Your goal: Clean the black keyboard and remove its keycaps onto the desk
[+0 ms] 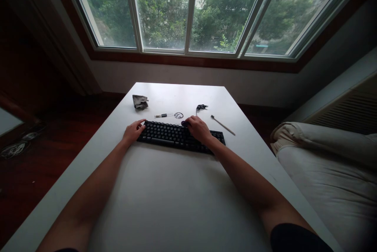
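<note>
Across the white table (182,193), a black keyboard (165,133) is laid flat, its long side turned toward the person and its right part partly covered by an arm. The keyboard's left end is touched by the left hand (134,131), whose fingers are bent around the far left corner; whether it is tightly gripped there cannot be told. Over the right half of the keyboard the right hand (198,128) is held, palm down, its fingers closed on a small dark object (184,123) with a purplish tint. This object is held at the keyboard's far edge; its exact shape is hidden by the hand.

Beyond the keyboard's left end, a crumpled grey cloth (140,102) is set well apart from it. Just beyond the far edge, a slim tool with a black grip (161,115) is laid, with a dark-rimmed ring (178,115) placed to its right. Farther beyond the keyboard's right half, a coiled black cable (201,107) is left in a small bundle. Beyond the right end, a thin stick with a dark tip (223,125) is laid at a slant. Well beyond the keyboard, trees are seen through a window (160,8).
</note>
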`<state>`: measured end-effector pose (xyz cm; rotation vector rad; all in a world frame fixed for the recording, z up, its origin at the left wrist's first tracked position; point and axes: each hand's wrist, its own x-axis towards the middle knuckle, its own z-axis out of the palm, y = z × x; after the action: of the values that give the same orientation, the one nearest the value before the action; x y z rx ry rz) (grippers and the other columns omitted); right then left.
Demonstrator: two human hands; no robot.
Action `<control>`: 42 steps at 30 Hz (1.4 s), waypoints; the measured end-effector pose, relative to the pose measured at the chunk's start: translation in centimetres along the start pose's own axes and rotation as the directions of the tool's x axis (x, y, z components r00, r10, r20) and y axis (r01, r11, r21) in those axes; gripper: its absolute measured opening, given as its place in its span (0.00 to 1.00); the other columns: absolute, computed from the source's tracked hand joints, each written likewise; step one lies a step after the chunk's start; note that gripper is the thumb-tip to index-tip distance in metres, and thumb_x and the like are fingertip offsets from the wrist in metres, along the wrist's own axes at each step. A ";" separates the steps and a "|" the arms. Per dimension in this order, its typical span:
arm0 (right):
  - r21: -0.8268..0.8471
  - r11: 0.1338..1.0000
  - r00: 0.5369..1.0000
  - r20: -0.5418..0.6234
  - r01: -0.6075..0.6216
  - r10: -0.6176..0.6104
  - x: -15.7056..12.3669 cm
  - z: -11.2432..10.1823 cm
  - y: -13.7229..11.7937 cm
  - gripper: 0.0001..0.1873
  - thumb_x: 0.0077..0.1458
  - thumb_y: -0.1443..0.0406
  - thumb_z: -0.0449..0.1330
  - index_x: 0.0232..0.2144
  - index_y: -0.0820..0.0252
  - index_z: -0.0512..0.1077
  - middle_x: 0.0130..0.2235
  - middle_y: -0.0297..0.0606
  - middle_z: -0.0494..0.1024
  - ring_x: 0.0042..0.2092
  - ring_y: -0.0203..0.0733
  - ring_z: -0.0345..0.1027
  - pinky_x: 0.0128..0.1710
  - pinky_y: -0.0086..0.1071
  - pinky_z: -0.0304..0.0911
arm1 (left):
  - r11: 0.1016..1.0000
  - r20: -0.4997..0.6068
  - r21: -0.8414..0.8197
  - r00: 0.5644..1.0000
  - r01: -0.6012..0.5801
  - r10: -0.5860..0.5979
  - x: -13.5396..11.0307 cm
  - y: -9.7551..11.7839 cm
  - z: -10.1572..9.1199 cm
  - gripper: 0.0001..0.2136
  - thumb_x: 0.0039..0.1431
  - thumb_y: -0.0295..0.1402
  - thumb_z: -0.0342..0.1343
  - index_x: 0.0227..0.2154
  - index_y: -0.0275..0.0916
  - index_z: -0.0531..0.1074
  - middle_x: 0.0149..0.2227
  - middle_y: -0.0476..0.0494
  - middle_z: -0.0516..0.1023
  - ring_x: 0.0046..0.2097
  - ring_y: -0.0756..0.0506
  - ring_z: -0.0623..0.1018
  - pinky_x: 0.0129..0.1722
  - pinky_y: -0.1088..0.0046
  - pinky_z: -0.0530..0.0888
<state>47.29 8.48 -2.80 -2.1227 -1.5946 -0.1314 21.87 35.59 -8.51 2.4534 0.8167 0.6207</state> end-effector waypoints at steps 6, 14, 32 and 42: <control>0.067 0.989 0.972 0.183 0.134 -0.144 -1.7 0.6 -1.6 0.13 0.62 0.71 0.56 0.46 0.59 0.76 0.45 0.43 0.75 0.47 0.42 0.69 0.49 0.33 0.62 | 1.000 0.003 0.006 1.000 0.000 0.000 0.0 0.0 0.1 0.22 0.63 0.43 0.48 0.58 0.46 0.71 0.41 0.47 0.78 0.39 0.46 0.75 0.44 0.69 0.70; 0.506 0.825 0.833 0.320 0.253 -0.452 -2.7 -1.5 -3.5 0.15 0.60 0.71 0.57 0.48 0.56 0.76 0.45 0.38 0.77 0.45 0.39 0.72 0.46 0.29 0.65 | 1.000 -0.003 -0.002 1.000 0.003 -0.003 0.0 -0.1 0.2 0.22 0.63 0.43 0.48 0.57 0.47 0.71 0.40 0.47 0.78 0.37 0.46 0.74 0.43 0.70 0.70; 0.383 0.908 0.888 0.339 0.171 -0.311 -3.0 -1.1 -2.4 0.15 0.56 0.73 0.58 0.44 0.57 0.78 0.43 0.38 0.78 0.43 0.40 0.72 0.45 0.31 0.64 | 1.000 -0.001 0.009 1.000 0.012 -0.012 -0.1 0.2 0.2 0.22 0.63 0.43 0.49 0.57 0.47 0.72 0.40 0.47 0.78 0.37 0.46 0.75 0.43 0.70 0.70; 0.105 0.993 0.998 0.019 -0.059 0.057 -1.4 -1.6 1.1 0.13 0.62 0.70 0.55 0.45 0.59 0.76 0.44 0.43 0.75 0.45 0.43 0.70 0.46 0.33 0.63 | 1.000 -0.002 0.002 1.000 0.011 -0.011 -0.1 0.4 0.0 0.22 0.63 0.43 0.48 0.57 0.47 0.72 0.40 0.47 0.78 0.37 0.46 0.75 0.42 0.70 0.71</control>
<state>48.21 6.36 -2.18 -2.0911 -1.5125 -0.0110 21.94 35.24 -8.32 2.4487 0.8307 0.6185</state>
